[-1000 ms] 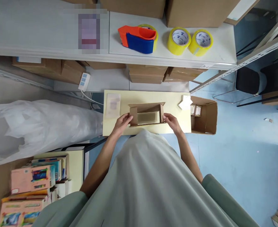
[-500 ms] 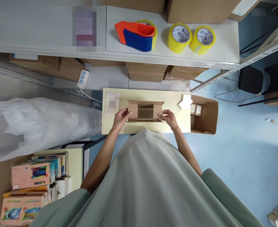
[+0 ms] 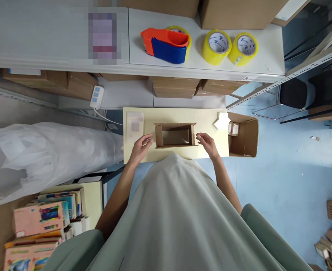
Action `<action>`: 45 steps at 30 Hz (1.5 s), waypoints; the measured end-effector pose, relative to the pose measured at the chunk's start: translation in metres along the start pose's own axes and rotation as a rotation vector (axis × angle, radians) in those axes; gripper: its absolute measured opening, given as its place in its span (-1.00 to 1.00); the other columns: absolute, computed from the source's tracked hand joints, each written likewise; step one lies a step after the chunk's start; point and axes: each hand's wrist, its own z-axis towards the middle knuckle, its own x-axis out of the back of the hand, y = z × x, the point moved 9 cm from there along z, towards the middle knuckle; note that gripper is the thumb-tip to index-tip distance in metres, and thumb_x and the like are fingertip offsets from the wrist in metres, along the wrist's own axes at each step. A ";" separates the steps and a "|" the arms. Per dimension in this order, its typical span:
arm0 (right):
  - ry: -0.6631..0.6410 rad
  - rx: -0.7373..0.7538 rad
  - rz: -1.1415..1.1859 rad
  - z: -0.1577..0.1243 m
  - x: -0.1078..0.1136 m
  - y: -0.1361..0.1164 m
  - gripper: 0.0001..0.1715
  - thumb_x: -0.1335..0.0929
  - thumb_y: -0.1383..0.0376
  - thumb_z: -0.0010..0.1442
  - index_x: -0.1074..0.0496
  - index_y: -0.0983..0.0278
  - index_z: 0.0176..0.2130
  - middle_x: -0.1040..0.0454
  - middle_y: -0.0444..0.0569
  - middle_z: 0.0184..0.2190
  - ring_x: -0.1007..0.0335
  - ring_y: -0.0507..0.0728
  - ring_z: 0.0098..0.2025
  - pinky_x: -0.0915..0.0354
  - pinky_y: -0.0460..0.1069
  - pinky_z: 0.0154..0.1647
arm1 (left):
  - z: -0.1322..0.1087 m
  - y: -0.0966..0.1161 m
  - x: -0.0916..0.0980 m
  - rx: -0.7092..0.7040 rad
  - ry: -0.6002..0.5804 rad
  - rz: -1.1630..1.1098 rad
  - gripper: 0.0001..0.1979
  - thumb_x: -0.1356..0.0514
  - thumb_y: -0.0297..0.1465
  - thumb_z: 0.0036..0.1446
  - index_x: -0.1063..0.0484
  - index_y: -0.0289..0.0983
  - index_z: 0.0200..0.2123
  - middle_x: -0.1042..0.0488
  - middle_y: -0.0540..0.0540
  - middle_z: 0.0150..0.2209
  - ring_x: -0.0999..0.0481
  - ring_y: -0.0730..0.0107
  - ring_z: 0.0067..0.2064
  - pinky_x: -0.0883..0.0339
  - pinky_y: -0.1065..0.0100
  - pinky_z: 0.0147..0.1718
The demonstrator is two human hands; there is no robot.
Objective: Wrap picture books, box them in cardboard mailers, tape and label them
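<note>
A small brown cardboard box [image 3: 159, 136] sits on the pale yellow table, its top open and its flaps raised around a bare interior. My left hand [image 3: 141, 147] is just left of the box with the fingers stretched toward it, holding nothing. Off the box's right end is my right hand [image 3: 208, 144], fingers loosely bent and apart, also with nothing visible in it. Both hands appear separated from the cardboard by a narrow gap.
White cards [image 3: 222, 121] lie at the table's [image 3: 208, 114] right end, beside a larger carton [image 3: 249, 137] holding small packages. A tape dispenser [image 3: 168, 45] and yellow tape rolls [image 3: 216, 47] stand on the shelf above. At left are a plastic-wrapped roll [image 3: 58, 154] and books [image 3: 38, 218].
Both hands have let go of the box's end flaps and moved outward. Those flaps, which leaned in over the opening, now stand back, so the opening looks wider.
</note>
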 end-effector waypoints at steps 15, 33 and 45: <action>-0.110 0.072 -0.206 -0.006 -0.027 -0.007 -0.41 -0.56 -0.23 0.31 -0.72 -0.01 0.17 -0.58 0.07 0.32 -0.51 0.37 0.41 -0.45 0.35 0.48 | -0.007 0.033 -0.027 -0.202 -0.253 0.295 -0.34 -0.35 0.12 0.33 -0.59 -0.09 0.34 -0.51 -0.26 0.41 -0.50 -0.14 0.45 -0.46 -0.02 0.42; 0.115 0.093 -0.322 0.012 -0.009 0.000 0.05 -0.52 -0.40 0.22 -0.40 0.10 0.41 -0.66 0.16 0.13 -0.72 0.36 -0.01 -0.65 0.31 0.08 | 0.013 0.075 -0.038 -0.464 -0.041 0.485 0.03 -0.34 -0.50 0.27 0.00 -0.16 0.70 0.00 -0.29 0.72 -0.13 -0.14 0.69 -0.12 -0.05 0.64; 0.028 0.289 -0.474 0.013 -0.023 -0.018 -0.43 -0.39 -0.14 0.53 -0.61 0.06 0.32 -0.56 0.11 0.25 -0.71 0.27 0.02 -0.70 0.26 0.16 | -0.002 0.061 -0.038 -0.480 -0.033 0.634 -0.61 -0.17 -0.28 0.54 -0.55 -0.14 0.33 -0.44 -0.22 0.51 -0.52 -0.01 0.48 -0.42 -0.02 0.50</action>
